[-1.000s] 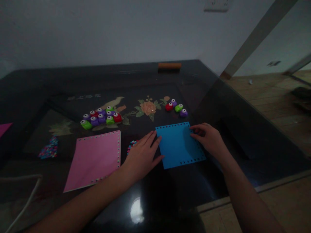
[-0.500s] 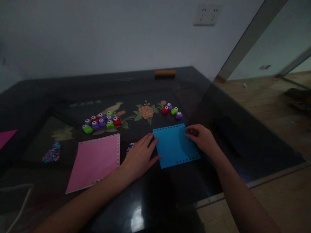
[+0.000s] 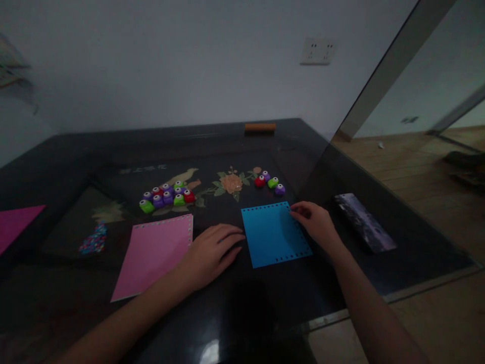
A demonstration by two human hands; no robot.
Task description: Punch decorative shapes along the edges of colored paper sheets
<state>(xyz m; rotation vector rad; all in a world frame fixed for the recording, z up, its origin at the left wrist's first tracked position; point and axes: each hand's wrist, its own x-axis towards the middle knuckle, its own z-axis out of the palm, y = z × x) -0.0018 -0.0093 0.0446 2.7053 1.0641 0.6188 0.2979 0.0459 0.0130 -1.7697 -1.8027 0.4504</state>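
A blue sheet of paper [image 3: 271, 235] with punched holes along its edges lies flat on the dark glossy table. My right hand [image 3: 312, 220] is at its upper right edge, thumb and fingertips pinched on the paper. Just left of the sheet, my left hand [image 3: 214, 253] rests on the table with fingers stretched out and nothing in them. Its fingertips come close to the blue edge. A pink sheet of paper [image 3: 157, 255], also punched along its edges, lies left of that hand; my left wrist and forearm cover its lower right part.
Several eye-shaped punches [image 3: 166, 196] in green, purple and red stand behind the pink sheet. More small punches [image 3: 270, 182] sit behind the blue one. Bright tiny pieces [image 3: 94, 240] lie at left, a magenta sheet [image 3: 18, 222] beyond. A dark flat slab [image 3: 364, 222] lies right.
My left hand has drawn back left, off the blue sheet. My right hand's fingertips have come closer together at the sheet's edge. The view has shifted; the right-hand slab's face now shows brighter.
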